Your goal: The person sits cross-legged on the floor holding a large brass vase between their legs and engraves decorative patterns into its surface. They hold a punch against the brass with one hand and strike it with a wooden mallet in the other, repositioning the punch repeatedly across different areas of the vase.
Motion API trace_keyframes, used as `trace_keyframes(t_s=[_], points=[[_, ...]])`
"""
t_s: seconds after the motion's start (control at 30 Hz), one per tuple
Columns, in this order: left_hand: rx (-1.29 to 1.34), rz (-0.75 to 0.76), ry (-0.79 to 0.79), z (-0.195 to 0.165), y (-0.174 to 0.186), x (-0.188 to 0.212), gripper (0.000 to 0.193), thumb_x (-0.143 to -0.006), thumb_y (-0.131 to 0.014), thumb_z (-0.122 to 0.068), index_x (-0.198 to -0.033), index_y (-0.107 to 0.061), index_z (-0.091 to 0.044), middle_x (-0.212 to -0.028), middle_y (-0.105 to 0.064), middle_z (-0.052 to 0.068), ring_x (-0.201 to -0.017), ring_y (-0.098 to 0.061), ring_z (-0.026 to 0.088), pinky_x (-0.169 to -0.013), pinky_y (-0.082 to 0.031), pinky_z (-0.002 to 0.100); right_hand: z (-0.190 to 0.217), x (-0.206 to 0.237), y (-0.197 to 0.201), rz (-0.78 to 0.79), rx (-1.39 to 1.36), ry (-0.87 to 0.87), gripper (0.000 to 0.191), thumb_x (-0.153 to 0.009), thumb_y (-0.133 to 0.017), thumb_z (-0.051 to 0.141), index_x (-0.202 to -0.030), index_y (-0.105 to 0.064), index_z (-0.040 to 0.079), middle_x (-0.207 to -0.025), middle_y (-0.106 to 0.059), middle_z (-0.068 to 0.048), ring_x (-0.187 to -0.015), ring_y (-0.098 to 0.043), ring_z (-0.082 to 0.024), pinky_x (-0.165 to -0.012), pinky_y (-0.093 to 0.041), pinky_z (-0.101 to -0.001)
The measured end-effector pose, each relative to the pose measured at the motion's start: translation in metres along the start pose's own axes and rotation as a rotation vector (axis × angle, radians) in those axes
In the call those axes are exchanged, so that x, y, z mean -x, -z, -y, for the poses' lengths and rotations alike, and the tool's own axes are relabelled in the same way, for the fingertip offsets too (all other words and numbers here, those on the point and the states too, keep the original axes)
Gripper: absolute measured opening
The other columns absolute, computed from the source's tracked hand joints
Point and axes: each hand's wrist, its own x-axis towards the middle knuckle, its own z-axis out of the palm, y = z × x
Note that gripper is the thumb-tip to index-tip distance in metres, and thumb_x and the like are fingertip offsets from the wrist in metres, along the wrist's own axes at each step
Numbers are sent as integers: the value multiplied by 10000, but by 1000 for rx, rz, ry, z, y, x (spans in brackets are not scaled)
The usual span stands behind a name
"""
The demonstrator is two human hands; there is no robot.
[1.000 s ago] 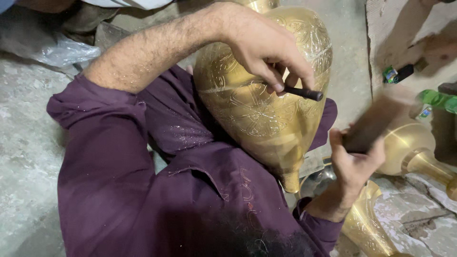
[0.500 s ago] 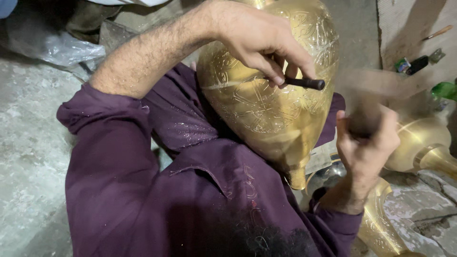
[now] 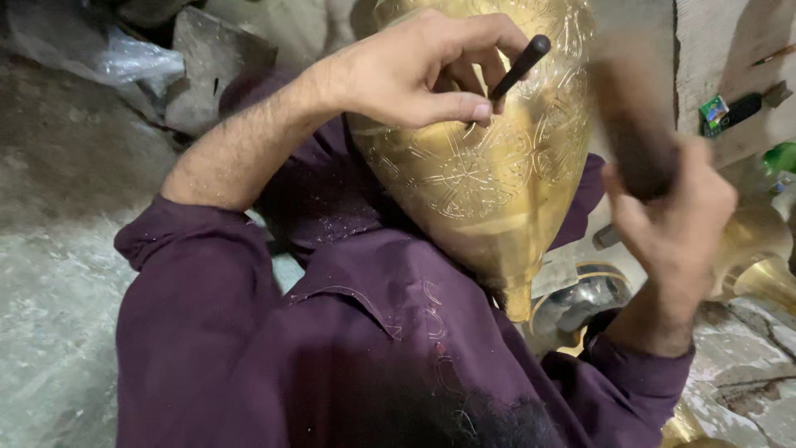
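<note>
While my left hand [image 3: 406, 70] pinches the dark punch [image 3: 516, 68] against the brass vase [image 3: 489, 174] at upper centre, my right hand [image 3: 676, 211] grips the blurred hammer [image 3: 630, 124]; engraving, I judge, needing a square strike.

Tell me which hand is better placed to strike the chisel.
Likely the right hand: it grips a blurred dark hammer raised beside the thin dark metal chisel, which the left hand pinches against the engraved brass vessel.

Left corner: crumpled clear plastic sheet [image 3: 116, 58] by my grey stone slab [image 3: 211, 62].
Right: green bottle [image 3: 779, 158], second brass piece [image 3: 759, 257].
</note>
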Motion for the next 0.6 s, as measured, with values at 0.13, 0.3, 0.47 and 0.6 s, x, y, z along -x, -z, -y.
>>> trace_keyframes(t_s=[0.13,0.3,0.47,0.6], points=[[-146,-30,-68,6,-4,3,432,-1118,-668,-22,-1480,-433,-25,-1225,-685,137,-1090,-779,176,-949,-678,295,1,-11,-7,59,81,75,396,-925,-873,196,-1156,-621,-4,-888,-684,-186,-776,-704,-323,-712,-553,-409],[-130,36,-94,14,-4,0,483,-1155,-623,24,-1559,-369,-48,-1205,-721,104,-1115,-779,160,-1024,-657,318,-31,-14,1,77,159,170,348,-938,-880,93,-1162,-630,0,-949,-695,-175,-822,-689,-283,-753,-548,-379],[-190,76,-49,17,-4,-2,486,-1173,-634,7,-1575,-365,-48,-1233,-723,103,-1118,-777,161,-977,-644,322,-66,-11,14,108,-217,127,317,-1009,-743,15,-1248,-543,-40,-1112,-645,-155,-1016,-660,-221,-907,-551,-319],[-218,63,-137,16,-4,-3,481,-1145,-672,2,-1540,-407,-68,-1199,-707,103,-1150,-764,163,-988,-640,326,-75,-19,22,171,-167,177,248,-1049,-687,11,-1257,-558,-32,-1165,-672,-146,-1063,-684,-217,-937,-571,-314]])
